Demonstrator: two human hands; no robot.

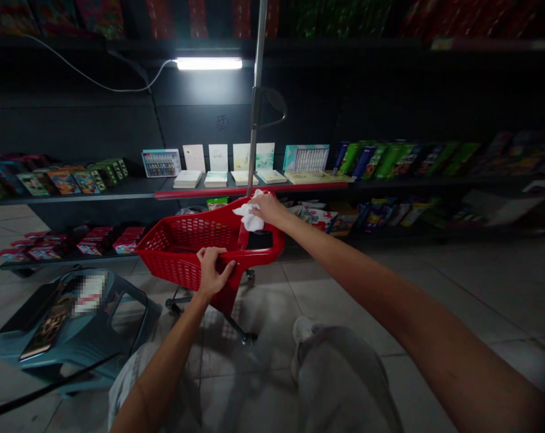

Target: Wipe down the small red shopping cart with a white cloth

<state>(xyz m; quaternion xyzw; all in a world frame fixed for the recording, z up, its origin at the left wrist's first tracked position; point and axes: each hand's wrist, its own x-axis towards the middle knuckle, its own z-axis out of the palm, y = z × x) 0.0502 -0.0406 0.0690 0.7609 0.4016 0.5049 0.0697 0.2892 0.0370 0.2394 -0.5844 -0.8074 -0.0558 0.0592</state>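
A red plastic shopping basket on wheels (182, 243) stands tilted on the tiled floor in front of me. My left hand (212, 270) is closed round the basket's near rim. My right hand (267, 207) reaches over the far rim and holds a crumpled white cloth (249, 218) pressed against the red plastic. A metal pole handle (255, 108) rises from the basket's far end. My knees in grey trousers and one white shoe (302, 329) are below.
A blue-grey plastic stool (119, 328) with a phone and flat items on it sits at the left. Dark shelves (254, 189) with books, paint sets and coloured packets run across the back. A lit tube lamp (208, 63) hangs above. A dark cable crosses the floor at bottom left.
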